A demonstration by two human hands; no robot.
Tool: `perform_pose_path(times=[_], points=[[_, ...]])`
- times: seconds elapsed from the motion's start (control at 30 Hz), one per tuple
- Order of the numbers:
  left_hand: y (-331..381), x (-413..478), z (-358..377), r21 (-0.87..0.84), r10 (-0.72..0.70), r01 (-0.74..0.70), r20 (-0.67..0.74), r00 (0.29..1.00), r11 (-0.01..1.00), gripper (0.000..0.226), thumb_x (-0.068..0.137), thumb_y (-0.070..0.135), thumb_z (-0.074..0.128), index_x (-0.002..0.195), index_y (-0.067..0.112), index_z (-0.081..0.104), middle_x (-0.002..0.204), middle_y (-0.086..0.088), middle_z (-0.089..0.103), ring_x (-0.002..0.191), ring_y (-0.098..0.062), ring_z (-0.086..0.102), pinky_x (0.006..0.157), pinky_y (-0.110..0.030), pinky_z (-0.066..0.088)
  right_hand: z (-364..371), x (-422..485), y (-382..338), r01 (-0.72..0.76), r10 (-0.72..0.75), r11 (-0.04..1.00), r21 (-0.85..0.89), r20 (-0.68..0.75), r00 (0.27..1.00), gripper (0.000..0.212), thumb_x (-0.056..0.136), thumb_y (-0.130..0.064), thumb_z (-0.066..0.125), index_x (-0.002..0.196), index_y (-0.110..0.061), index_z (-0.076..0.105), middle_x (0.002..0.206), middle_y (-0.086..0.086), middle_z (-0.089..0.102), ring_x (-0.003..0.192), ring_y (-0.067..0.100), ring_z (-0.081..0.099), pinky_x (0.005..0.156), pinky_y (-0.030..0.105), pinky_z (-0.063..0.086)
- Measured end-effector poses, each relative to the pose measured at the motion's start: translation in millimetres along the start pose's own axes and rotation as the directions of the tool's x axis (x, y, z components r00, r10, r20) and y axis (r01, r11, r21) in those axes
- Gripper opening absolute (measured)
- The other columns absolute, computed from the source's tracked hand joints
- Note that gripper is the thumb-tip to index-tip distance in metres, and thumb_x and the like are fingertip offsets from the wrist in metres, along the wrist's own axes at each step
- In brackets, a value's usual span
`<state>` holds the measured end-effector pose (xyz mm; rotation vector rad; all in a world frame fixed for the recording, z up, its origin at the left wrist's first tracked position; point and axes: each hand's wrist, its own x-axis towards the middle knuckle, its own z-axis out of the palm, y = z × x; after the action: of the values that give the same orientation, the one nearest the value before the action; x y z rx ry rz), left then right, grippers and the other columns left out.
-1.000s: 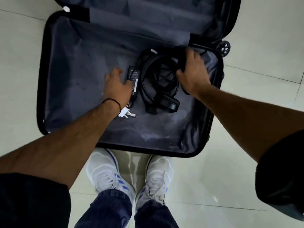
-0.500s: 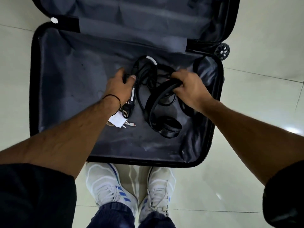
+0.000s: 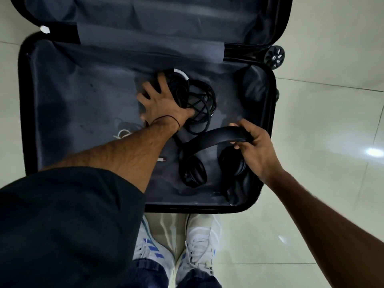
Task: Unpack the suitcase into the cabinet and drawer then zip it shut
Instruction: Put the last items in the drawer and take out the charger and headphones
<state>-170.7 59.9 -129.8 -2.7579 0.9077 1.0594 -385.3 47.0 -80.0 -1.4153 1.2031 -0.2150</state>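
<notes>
The black suitcase lies open on the floor, its grey lining bare on the left. My left hand lies with splayed fingers on a black charger and its coiled black cable near the middle; the charger block is hidden under the palm. My right hand grips the headband of the black headphones and holds them above the lining at the front right, ear cups hanging down. A thin white cable lies beside my left forearm, and its small white plug shows below the arm.
The suitcase lid lies open at the far side, one wheel at the right corner. My white shoes stand against the near edge. Pale glossy floor tiles surround the case. No cabinet or drawer is in view.
My right hand has drawn the headphones toward me and to the right, away from the coiled cable. My left hand has gone from gripping the charger to lying splayed on it.
</notes>
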Motion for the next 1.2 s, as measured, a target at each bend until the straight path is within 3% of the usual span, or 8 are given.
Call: perform_pose_path(times=[0.13,0.27,0.37,0.57,0.7,0.9,1.07,1.2], points=[[-16.3,6.0,5.2,0.01,0.128,-0.128,-0.126,0.984,0.992,0.106,0.059,0.043,0.083,0.145,0.022,0.024,0.137,-0.013,0.038,0.117,-0.042,0.041,0.082,-0.048,0.049,2.6,0.3,-3.8,-0.006,0.006,0.999,-0.034,0.005,1.0,0.007,0.077,-0.03,0.049,0.072,-0.026,0.052,0.073,0.011,0.052,0.07,0.012,0.047,0.066,0.028,0.037],[-30.3,6.5,-5.5,-0.183,0.174,-0.2,-0.151,0.973,0.963,0.088,0.062,0.033,0.077,0.135,0.019,0.03,0.119,-0.012,0.058,0.104,-0.04,0.055,0.08,-0.041,0.047,1.8,-8.2,-8.8,-0.027,0.027,0.999,-0.037,-0.004,1.0,0.024,0.077,-0.008,0.049,0.086,-0.026,0.062,0.077,-0.003,0.06,0.073,0.007,0.054,0.069,0.022,0.042],[-42.9,-2.0,-29.7,-0.424,0.147,-0.223,-0.205,0.968,0.878,0.082,0.061,0.031,0.076,0.129,0.022,0.032,0.106,-0.001,0.06,0.09,-0.029,0.062,0.076,-0.037,0.054,3.7,-18.5,-17.0,-0.006,0.007,0.997,-0.073,0.011,1.0,0.041,0.076,0.004,0.047,0.1,-0.022,0.066,0.089,-0.013,0.067,0.085,0.007,0.062,0.077,0.019,0.046],[-72.5,-27.1,-93.9,-0.517,0.112,-0.23,-0.25,0.962,0.825,0.076,0.065,0.026,0.074,0.129,0.02,0.034,0.095,0.017,0.058,0.075,-0.002,0.057,0.064,-0.008,0.041,5.3,-36.8,-59.5,-0.026,0.023,0.999,-0.044,-0.069,0.997,0.053,0.07,0.007,0.047,0.104,-0.029,0.065,0.099,-0.011,0.07,0.095,0.007,0.064,0.082,0.015,0.047],[-93.6,-56.0,-145.2,-0.574,0.077,-0.2,-0.232,0.97,0.794,0.075,0.064,0.025,0.078,0.127,0.024,0.036,0.093,0.026,0.056,0.085,-0.005,0.06,0.083,-0.022,0.051,7.9,-52.6,-111.6,-0.042,0.038,0.998,-0.051,-0.078,0.996,0.054,0.066,0.006,0.045,0.103,-0.029,0.064,0.092,-0.013,0.068,0.086,0.003,0.063,0.076,0.013,0.046],[-116.8,-113.3,-220.7,-0.577,0.098,-0.247,-0.277,0.956,0.779,0.086,0.062,0.025,0.082,0.132,0.026,0.033,0.108,0.009,0.064,0.092,-0.015,0.064,0.083,-0.027,0.054,8.2,-74.9,-199.8,-0.007,0.005,0.999,-0.045,-0.055,0.998,0.06,0.069,0.013,0.046,0.101,-0.035,0.064,0.095,-0.014,0.068,0.086,0.006,0.063,0.077,0.017,0.047],[-135.2,-170.1,-279.1,-0.614,0.075,-0.282,-0.34,0.937,0.737,0.084,0.06,0.023,0.083,0.128,0.029,0.034,0.095,0.011,0.066,0.084,-0.015,0.066,0.076,-0.026,0.054,7.5,-94.8,-263.2,0.047,-0.047,0.998,-0.051,0.008,0.999,0.059,0.069,0.018,0.046,0.107,-0.023,0.066,0.102,-0.006,0.07,0.095,0.007,0.064,0.081,0.017,0.048],[-149.1,-221.6,-319.6,-0.687,0.012,-0.294,-0.384,0.923,0.665,0.082,0.06,0.012,0.083,0.126,0.026,0.036,0.088,0.008,0.068,0.077,-0.01,0.068,0.072,-0.024,0.055,2.9,-120.4,-311.7,0.106,-0.1,0.992,-0.073,0.071,0.992,0.058,0.067,0.007,0.047,0.102,-0.035,0.066,0.1,-0.012,0.07,0.094,0.008,0.065,0.081,0.017,0.049]])
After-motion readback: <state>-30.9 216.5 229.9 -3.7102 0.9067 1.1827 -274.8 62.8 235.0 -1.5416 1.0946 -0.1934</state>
